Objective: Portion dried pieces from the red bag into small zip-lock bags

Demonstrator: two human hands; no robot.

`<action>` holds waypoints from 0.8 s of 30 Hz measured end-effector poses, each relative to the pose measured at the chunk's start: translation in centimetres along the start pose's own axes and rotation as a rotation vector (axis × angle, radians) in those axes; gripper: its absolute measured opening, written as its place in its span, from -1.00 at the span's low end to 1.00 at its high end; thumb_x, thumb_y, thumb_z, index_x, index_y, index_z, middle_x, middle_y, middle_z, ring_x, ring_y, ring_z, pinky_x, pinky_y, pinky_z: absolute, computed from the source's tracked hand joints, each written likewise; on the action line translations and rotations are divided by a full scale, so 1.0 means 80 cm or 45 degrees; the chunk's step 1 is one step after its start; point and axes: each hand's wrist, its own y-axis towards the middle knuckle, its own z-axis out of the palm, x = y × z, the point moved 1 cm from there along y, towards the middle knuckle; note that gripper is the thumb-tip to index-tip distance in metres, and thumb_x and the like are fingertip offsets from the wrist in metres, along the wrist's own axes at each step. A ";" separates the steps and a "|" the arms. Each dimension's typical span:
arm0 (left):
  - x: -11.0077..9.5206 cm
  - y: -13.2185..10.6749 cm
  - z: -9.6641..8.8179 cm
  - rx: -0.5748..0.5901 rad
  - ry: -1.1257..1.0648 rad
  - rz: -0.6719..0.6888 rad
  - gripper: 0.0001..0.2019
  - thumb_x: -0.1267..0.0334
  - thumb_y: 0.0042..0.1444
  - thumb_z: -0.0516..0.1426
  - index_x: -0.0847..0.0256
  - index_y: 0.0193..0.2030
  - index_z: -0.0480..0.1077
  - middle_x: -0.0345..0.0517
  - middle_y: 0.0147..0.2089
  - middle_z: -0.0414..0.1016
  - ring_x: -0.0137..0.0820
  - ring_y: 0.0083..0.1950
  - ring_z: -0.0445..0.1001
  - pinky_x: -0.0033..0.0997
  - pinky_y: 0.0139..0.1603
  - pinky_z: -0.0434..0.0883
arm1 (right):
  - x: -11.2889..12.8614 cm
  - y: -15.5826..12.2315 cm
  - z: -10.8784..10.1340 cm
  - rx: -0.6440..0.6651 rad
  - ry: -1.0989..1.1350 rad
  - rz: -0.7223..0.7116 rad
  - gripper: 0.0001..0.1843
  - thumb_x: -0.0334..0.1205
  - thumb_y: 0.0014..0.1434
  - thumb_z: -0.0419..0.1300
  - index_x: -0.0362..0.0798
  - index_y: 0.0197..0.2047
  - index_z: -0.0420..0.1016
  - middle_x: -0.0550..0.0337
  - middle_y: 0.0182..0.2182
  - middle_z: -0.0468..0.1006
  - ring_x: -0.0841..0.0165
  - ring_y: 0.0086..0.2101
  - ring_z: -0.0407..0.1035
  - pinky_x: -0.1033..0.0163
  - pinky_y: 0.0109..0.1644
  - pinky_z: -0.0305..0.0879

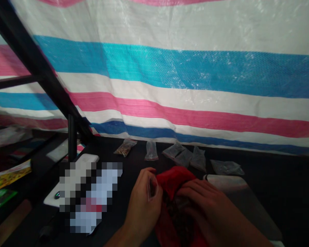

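Note:
My left hand pinches a small clear zip bag upright between thumb and fingers. My right hand lies over the gathered mouth of a red plastic bag and grips its folds. Dark brown loose material shows inside the red bag, partly hidden by my fingers. Several small filled plastic bags lie in a loose row beyond my hands, one with brown contents and one nearly clear.
A black tabletop holds everything. A flat silver slab lies to the right under my right forearm. A pixelated patch covers items on a white object at left. A black metal frame and striped tarp stand behind.

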 end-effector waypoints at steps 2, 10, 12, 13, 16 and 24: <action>0.000 0.003 0.000 0.084 -0.125 -0.103 -0.94 0.28 0.21 0.09 0.11 -0.31 0.30 -0.17 -0.24 0.47 -0.29 -0.18 0.49 -0.34 -0.14 0.42 | -0.010 0.001 0.008 -0.086 -0.121 0.023 -0.58 -0.52 0.23 0.12 0.09 0.05 0.53 0.11 0.00 0.63 0.12 -0.05 0.53 -0.08 0.07 0.43; 0.001 0.015 0.000 0.007 -0.506 -0.330 -0.74 0.07 0.14 0.18 0.13 -0.44 0.24 -0.34 -0.46 0.24 -0.44 -0.42 0.25 -0.49 -0.38 0.30 | -0.024 0.008 0.028 -0.256 -0.350 0.051 -0.53 -0.54 0.22 0.13 0.00 0.14 0.51 0.00 0.11 0.61 0.11 -0.06 0.57 -0.01 -0.02 0.46; -0.001 0.016 0.000 0.007 -0.524 -0.349 -0.72 0.04 0.12 0.17 0.13 -0.44 0.24 -0.33 -0.45 0.25 -0.44 -0.42 0.26 -0.49 -0.39 0.31 | -0.019 0.011 0.030 -0.204 -0.264 0.084 -0.55 -0.54 0.22 0.14 0.01 0.11 0.53 0.04 0.07 0.63 0.12 -0.08 0.57 0.00 -0.02 0.44; -0.002 0.016 0.000 0.012 -0.533 -0.358 -0.72 0.02 0.12 0.17 0.13 -0.43 0.24 -0.33 -0.45 0.26 -0.44 -0.42 0.27 -0.48 -0.38 0.33 | -0.016 0.013 0.031 -0.184 -0.215 0.103 -0.55 -0.54 0.21 0.15 0.02 0.10 0.53 0.05 0.06 0.64 0.12 -0.06 0.57 0.00 0.00 0.43; -0.003 0.016 -0.001 0.010 -0.554 -0.381 -0.70 0.00 0.09 0.19 0.13 -0.43 0.24 -0.31 -0.43 0.30 -0.42 -0.40 0.31 -0.47 -0.36 0.35 | -0.008 0.017 0.031 -0.182 -0.040 0.177 -0.57 -0.55 0.19 0.16 0.01 0.05 0.55 0.04 0.02 0.65 0.12 -0.02 0.53 -0.02 0.06 0.38; -0.009 0.010 -0.009 -0.106 -0.299 -0.080 -0.86 0.21 0.13 0.18 0.13 -0.38 0.29 -0.26 -0.37 0.34 -0.39 -0.34 0.37 -0.46 -0.31 0.36 | -0.003 0.009 0.035 -0.159 0.552 0.322 -0.59 -0.48 0.19 0.13 0.10 0.01 0.58 0.15 -0.05 0.61 0.19 -0.01 0.47 0.04 0.14 0.35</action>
